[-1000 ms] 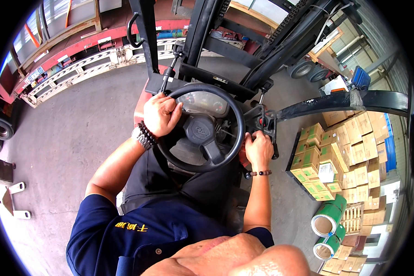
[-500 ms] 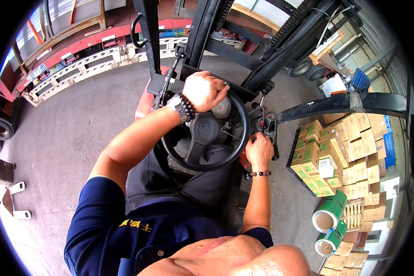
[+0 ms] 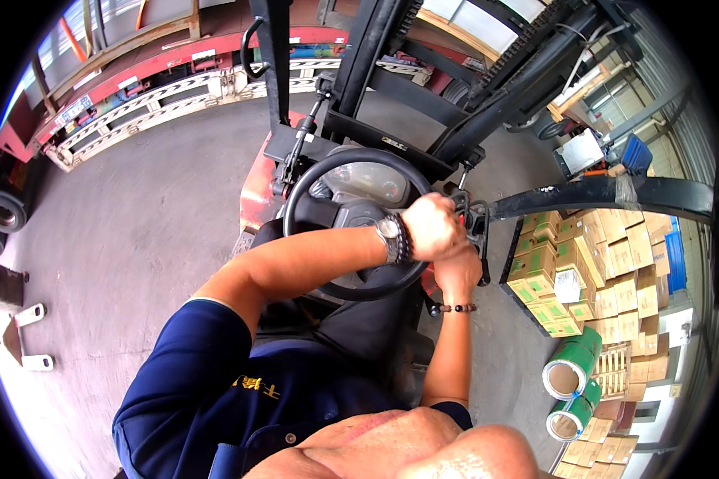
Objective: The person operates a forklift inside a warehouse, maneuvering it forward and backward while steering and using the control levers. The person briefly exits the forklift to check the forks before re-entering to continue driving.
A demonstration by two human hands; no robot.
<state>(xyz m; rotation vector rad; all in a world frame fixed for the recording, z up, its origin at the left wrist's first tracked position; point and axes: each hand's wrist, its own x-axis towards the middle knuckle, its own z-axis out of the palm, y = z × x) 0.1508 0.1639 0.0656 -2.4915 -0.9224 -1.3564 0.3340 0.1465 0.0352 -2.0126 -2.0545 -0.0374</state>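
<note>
My left hand [image 3: 433, 227] is closed round the right side of a black steering wheel [image 3: 297, 194], its forearm crossing over the wheel. A watch and a dark bead bracelet circle that wrist. Just below and partly behind it sits my right hand [image 3: 458, 275], beside the black control levers [image 3: 484, 247] of a forklift. The left hand covers the right hand's fingers, so what they touch is hidden. A beaded bracelet is on the right wrist. Beyond the wheel lies a dashboard gauge panel [image 3: 385, 185].
The black forklift mast [image 3: 359, 60] rises ahead. A red flatbed truck with white slatted side rails [image 3: 192, 94] stands at the far left. To the right are stacked cartons [image 3: 533, 271], green rolls [image 3: 581, 355], a wooden pallet [image 3: 613, 371] and a black curved bar [image 3: 567, 196].
My left hand has gone from the top of the wheel round to its right side, near my right hand. The wheel has turned clockwise, and the surroundings have shifted slightly.
</note>
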